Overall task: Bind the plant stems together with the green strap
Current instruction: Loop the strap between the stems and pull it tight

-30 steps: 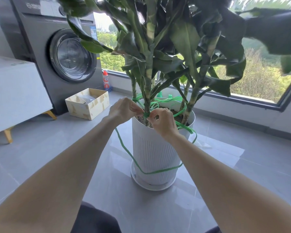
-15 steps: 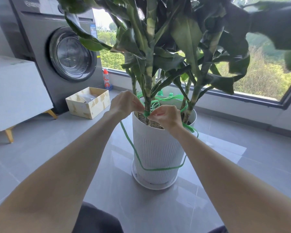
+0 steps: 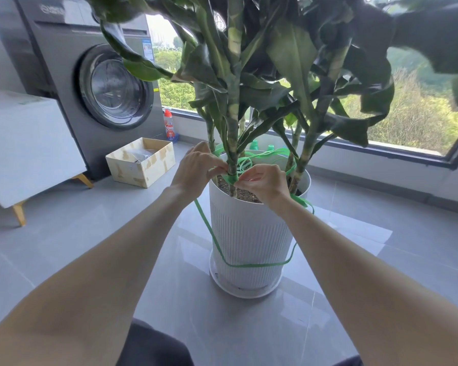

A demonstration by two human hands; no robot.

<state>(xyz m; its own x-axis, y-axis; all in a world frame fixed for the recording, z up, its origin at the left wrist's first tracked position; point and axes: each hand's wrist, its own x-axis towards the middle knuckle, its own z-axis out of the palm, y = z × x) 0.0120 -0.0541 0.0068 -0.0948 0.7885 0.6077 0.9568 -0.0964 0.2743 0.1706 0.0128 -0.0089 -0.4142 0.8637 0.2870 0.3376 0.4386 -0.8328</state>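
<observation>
Head view looks down on a white ribbed pot (image 3: 249, 233) on the floor (image 3: 117, 233), at twelve o'clock from the person. The green strap (image 3: 231, 178) crosses the front stem (image 3: 232, 143) just above the soil (image 3: 245, 194), and both hands meet there, so the step in hand looks like knotting or cinching the strap at that stem.

The left hand (image 3: 196, 169), at nine o'clock of the stem, has its fingers curled in and pinches the strap against the stem's side. The right hand (image 3: 262, 180), at three o'clock of the stem, pinches the other run of strap at its fingertips, with the remaining fingers bent. Neither hand is slack.

More strap lies in loose curls over the soil behind the front stem, reaching toward the outer stems (image 3: 304, 154) at two o'clock. A long slack loop hangs down the pot's front, ending just above the saucer (image 3: 245, 291).

The binding seems unfinished: the stems stand apart and the strap round them is loose. The next move likely calls for drawing the slack through and pulling both runs taut, with a firm pinch at the crossing so the thin, flat strap neither slips nor twists.
</observation>
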